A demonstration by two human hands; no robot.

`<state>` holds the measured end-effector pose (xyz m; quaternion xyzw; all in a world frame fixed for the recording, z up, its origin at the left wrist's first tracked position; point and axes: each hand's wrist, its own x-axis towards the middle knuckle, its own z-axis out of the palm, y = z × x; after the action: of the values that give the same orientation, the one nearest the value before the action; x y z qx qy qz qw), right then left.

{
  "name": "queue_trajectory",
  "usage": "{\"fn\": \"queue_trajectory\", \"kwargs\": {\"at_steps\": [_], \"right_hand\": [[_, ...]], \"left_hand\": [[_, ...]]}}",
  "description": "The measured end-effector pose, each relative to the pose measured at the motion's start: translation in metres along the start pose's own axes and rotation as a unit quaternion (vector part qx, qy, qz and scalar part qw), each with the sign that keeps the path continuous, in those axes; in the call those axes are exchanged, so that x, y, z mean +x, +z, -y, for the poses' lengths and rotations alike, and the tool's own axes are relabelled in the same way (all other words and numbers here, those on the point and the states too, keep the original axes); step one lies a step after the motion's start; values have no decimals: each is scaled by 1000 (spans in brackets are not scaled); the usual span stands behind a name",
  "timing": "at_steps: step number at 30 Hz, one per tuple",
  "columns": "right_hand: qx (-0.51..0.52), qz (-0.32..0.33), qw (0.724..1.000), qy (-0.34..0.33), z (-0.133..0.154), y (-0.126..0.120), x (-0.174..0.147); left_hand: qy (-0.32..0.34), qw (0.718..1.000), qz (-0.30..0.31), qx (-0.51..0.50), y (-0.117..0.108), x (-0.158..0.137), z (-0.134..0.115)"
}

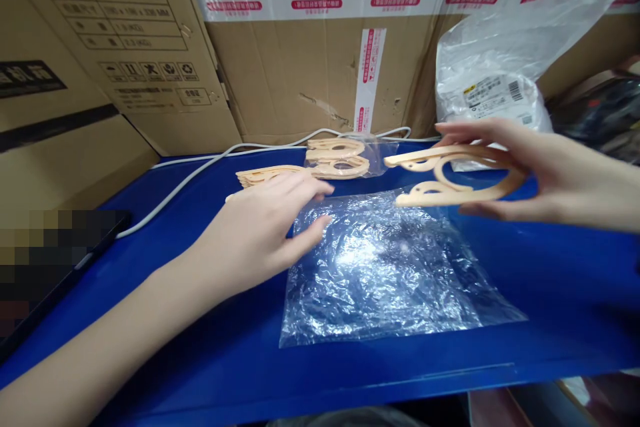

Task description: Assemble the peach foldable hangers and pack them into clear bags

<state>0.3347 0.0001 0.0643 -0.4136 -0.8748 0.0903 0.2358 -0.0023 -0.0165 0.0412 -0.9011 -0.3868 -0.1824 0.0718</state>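
Observation:
My right hand [520, 173] grips a cream plastic piece that looks like a folding clothes hanger [453, 197], its two arms pointing left and its curved loop in my palm. It is raised above the far right corner of a crinkled clear plastic bag [380, 273], which lies flat. Over the bag's far left side hovers my left hand [275, 227], thumb apart from the fingers, holding nothing visible. Just behind it, partly hidden, lies a stack of similar cream hangers [270, 173]. More of these hangers [340, 157] sit beside the stack in clear wrapping.
Everything rests on a blue tabletop [210, 360]. A white cable [185, 193] runs along the back. Cardboard boxes [300, 67] wall in the back and left. At back right stands a white plastic package [495, 93] with a label. A dark, partly pixelated device [55, 273] lies at left.

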Motion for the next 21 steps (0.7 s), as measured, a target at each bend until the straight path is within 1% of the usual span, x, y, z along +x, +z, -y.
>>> {"fn": "queue_trajectory", "kwargs": {"at_steps": [3, 5, 7, 8, 10, 12, 17, 19, 21], "right_hand": [[38, 47, 993, 103, -26, -20, -6], [69, 83, 979, 172, -37, -26, -10], [96, 102, 968, 209, -40, -26, -13], [104, 109, 965, 216, -40, -24, -14], [111, 127, 962, 213, -35, -19, -14], [97, 146, 965, 193, -29, -15, -13], [3, 187, 979, 86, -15, 1, -7], [-2, 192, 980, 57, -12, 12, -4], [5, 173, 984, 42, -9, 24, -1]], "left_hand": [[-54, 994, 64, 70, -3, 0, 3], [-81, 986, 85, 120, -2, 0, 2], [-90, 978, 98, 162, -1, -1, 1], [-90, 974, 107, 180, 0, -1, 1], [-87, 968, 127, 199, 2, -2, 1], [-87, 965, 141, 201, 4, -3, 1], [-96, 963, 158, 195, 5, -2, 0], [-94, 966, 153, 186, 5, -1, 0], [-92, 969, 150, 175, 6, -2, -1]]}}
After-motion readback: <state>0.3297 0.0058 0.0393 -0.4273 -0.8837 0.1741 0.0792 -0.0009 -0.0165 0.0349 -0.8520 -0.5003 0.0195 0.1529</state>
